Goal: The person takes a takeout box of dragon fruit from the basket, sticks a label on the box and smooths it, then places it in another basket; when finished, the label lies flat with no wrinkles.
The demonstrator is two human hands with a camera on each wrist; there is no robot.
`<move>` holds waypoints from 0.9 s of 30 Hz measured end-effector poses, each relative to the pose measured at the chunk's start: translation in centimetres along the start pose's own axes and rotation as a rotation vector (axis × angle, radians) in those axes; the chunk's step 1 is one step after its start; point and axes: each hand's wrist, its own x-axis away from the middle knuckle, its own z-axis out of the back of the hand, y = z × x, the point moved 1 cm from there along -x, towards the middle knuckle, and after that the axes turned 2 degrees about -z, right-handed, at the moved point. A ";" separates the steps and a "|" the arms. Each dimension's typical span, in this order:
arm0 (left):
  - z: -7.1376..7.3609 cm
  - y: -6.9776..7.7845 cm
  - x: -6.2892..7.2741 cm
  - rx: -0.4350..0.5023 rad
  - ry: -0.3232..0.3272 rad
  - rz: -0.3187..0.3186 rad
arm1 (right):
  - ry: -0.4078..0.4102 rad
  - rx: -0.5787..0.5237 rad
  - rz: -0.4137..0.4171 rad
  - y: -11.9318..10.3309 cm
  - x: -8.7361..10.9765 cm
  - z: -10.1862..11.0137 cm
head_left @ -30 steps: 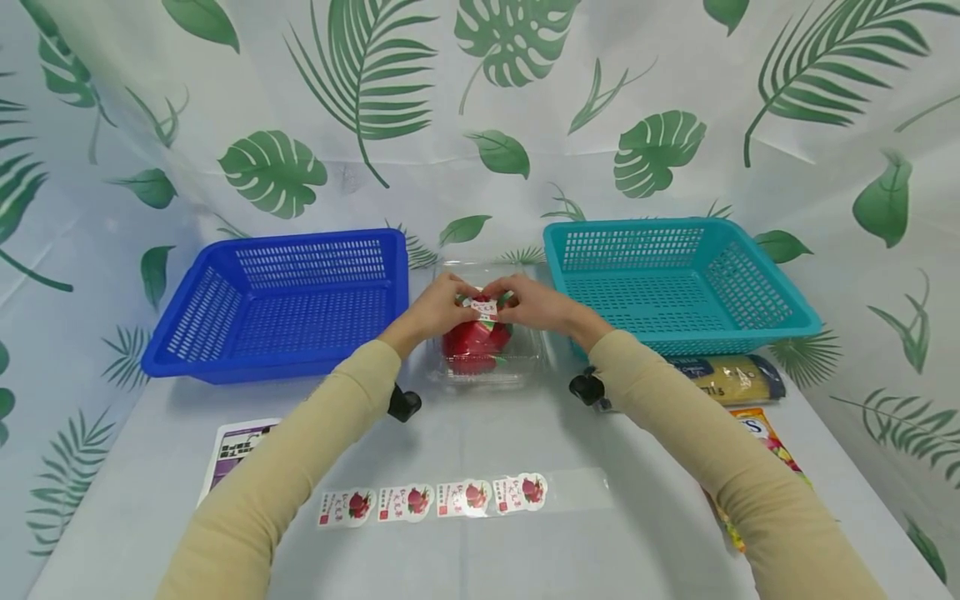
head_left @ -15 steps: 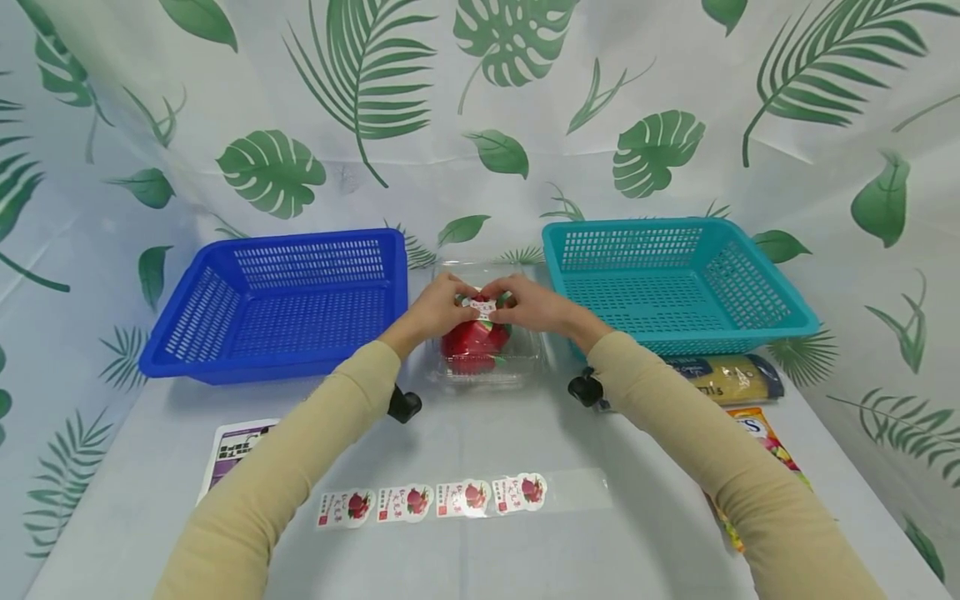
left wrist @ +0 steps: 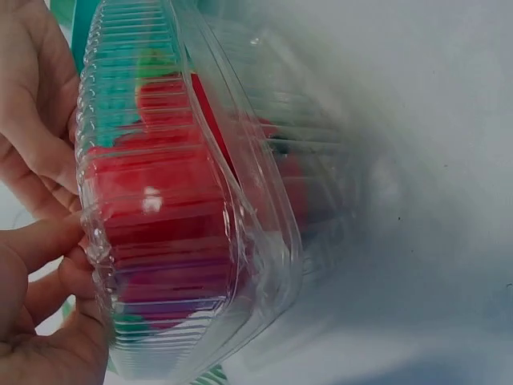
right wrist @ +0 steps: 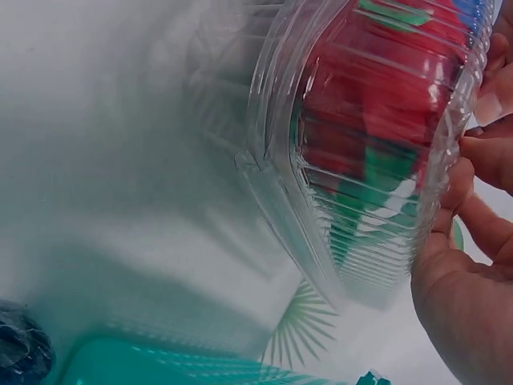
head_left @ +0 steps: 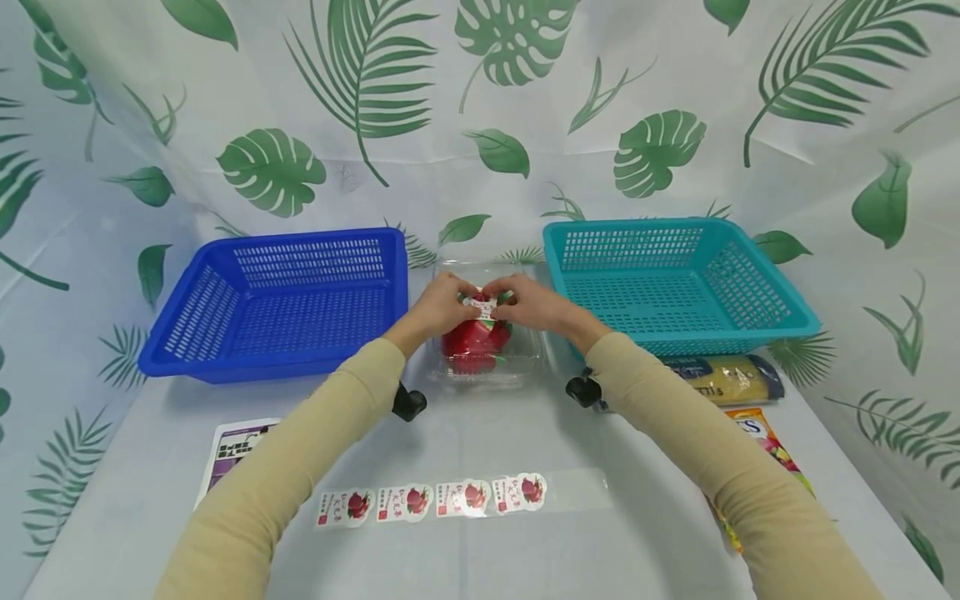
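Note:
A clear plastic clamshell box (head_left: 517, 362) with red and green fruit (head_left: 476, 346) inside stands between the two baskets. On top of its lid is a white sticker (head_left: 483, 309) with a red fruit picture and lettering. My left hand (head_left: 441, 302) holds the sticker's left side with thumb and index finger. The right hand (head_left: 532, 302) holds its right side likewise. Both wrist views show the fingertips of the left hand (left wrist: 56, 305) and the right hand (right wrist: 473, 216) right at the lid's top; the sticker itself is hidden there.
A blue basket (head_left: 277, 367) stands left, a teal basket (head_left: 690, 340) right. In front lies a backing strip (head_left: 573, 492) with several more stickers (head_left: 465, 498). A yellow pasta pack (head_left: 727, 379) and colourful bag (head_left: 768, 437) lie right; a purple-and-white packet (head_left: 232, 446) lies left.
Both hands stay at the sticker on the lid with only slight finger movement. The box and everything around it keep their places.

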 end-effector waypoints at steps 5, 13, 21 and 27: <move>-0.1 0.1 0.0 0.008 0.006 0.024 | 0.011 0.016 -0.020 -0.1 0.1 0.0; -0.1 -0.2 -0.1 0.023 0.013 0.022 | 0.035 -0.049 -0.016 -0.2 0.3 -0.1; -0.1 -0.3 -0.2 0.012 0.022 0.003 | 0.065 -0.058 -0.004 -0.2 0.4 -0.2; -0.1 -0.2 0.0 0.022 0.022 -0.001 | 0.107 0.029 -0.006 -0.4 0.4 -0.6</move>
